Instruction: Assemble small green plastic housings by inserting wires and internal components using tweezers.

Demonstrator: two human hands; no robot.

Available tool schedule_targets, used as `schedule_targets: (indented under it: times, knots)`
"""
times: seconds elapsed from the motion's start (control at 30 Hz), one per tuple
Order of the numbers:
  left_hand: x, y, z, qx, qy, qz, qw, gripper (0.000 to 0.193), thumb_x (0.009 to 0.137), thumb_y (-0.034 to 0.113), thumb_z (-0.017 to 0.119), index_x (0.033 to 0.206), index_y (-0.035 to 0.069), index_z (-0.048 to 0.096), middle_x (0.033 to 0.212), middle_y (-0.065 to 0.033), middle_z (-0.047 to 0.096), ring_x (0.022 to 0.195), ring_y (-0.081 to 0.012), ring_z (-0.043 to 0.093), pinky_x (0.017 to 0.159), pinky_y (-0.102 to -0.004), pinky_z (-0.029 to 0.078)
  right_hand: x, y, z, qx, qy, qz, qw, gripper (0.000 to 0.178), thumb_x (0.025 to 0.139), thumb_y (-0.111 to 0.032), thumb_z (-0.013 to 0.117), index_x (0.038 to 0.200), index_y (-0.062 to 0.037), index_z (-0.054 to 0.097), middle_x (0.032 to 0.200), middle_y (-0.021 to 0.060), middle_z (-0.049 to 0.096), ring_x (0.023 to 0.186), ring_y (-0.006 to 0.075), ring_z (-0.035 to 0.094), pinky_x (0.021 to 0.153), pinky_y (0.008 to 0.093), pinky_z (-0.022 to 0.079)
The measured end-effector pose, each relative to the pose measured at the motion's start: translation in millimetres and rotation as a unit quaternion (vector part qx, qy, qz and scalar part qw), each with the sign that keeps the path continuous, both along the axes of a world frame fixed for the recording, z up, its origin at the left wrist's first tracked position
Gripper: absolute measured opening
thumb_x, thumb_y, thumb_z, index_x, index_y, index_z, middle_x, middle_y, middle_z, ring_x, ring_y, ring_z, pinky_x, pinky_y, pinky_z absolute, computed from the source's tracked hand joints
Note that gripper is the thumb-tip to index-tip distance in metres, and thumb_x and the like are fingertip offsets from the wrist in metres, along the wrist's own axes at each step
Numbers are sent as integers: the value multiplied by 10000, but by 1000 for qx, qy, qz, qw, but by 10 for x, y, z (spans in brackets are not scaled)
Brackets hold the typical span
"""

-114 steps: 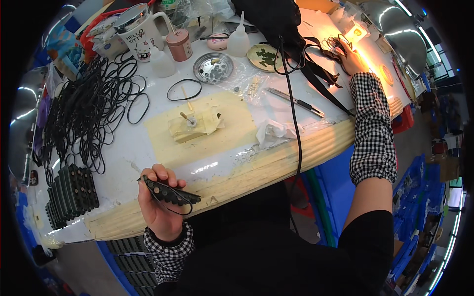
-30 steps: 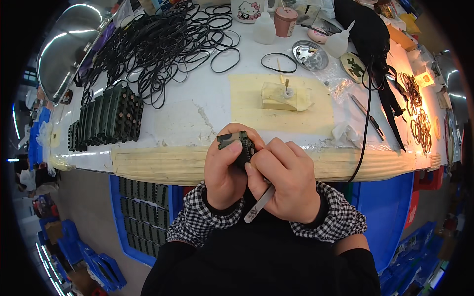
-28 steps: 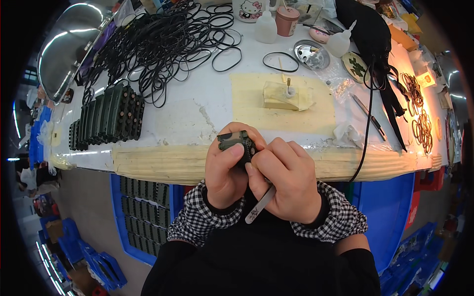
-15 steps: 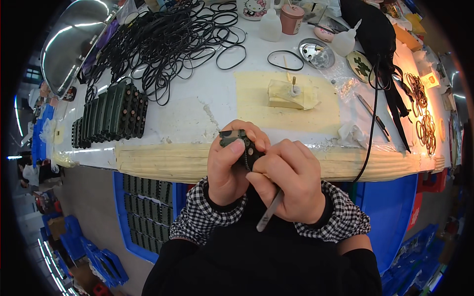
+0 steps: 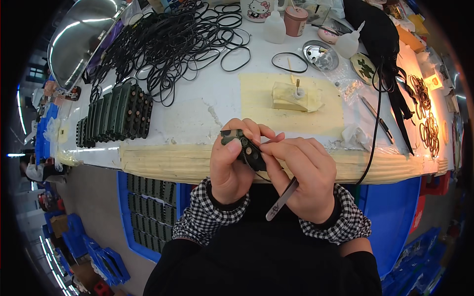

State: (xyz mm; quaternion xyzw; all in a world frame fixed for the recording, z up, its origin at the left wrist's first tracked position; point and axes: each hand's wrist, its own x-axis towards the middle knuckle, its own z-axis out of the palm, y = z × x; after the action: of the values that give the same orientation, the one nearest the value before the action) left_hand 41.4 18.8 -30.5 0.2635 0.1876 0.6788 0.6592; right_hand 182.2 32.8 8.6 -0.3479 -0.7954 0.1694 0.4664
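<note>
Left hand [image 5: 229, 170]: clasping dark part [image 5: 254, 159]. Right hand [image 5: 310, 171]: pinching its edge, holding tweezers [image 5: 283, 200]. Loosening fingers could be causing a slip.

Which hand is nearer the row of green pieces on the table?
Left. The left hand is right of the row of green pieces, nearer the person; the right hand is farther right.

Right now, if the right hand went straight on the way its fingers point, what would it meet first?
The right hand would likely meet the dark green piece in the left hand, though depth is unclear.
</note>
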Motion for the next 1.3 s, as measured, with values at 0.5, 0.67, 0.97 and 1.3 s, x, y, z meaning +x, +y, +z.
schedule_targets:
  times: [0.5, 0.67, 0.97, 1.3]
  knots:
    - [-4, -1, -50, 29, -17, -8, 999, 236, 826, 251, 558, 912, 43, 487, 878, -89, 510, 923, -215, 525, 1038, -500, 389, -29, -26, 2, -4, -21, 6, 1000, 128, 775, -13, 666, 888, -8, 606, 775, 59, 583, 678, 214, 595, 591, 311, 453]
    - [-20, 2, -61, 21, -41, -35, 998, 234, 819, 247, 563, 906, 46, 481, 876, -89, 511, 921, -207, 524, 1047, -499, 384, -25, -36, -7, -1, -22, 4, 1000, 194, 703, 24, 691, 873, -14, 606, 774, 72, 604, 657, 233, 602, 574, 317, 449]
    - [-36, 2, -46, 18, -22, -33, 999, 200, 817, 218, 581, 889, 63, 476, 889, -91, 524, 920, -194, 524, 1082, -485, 341, -14, -38, -28, -7, -21, 8, 1000, 168, 741, -4, 686, 892, -21, 615, 764, 58, 595, 661, 212, 599, 572, 305, 441]
    - [-42, -11, 24, 49, 107, 63, 991, 178, 827, 140, 566, 946, 41, 480, 946, -105, 531, 931, -178, 521, 1088, -484, 312, 26, -36, -18, -39, -12, 32, 999, 164, 747, -116, 721, 834, -57, 596, 761, 27, 560, 618, 195, 552, 562, 312, 423]
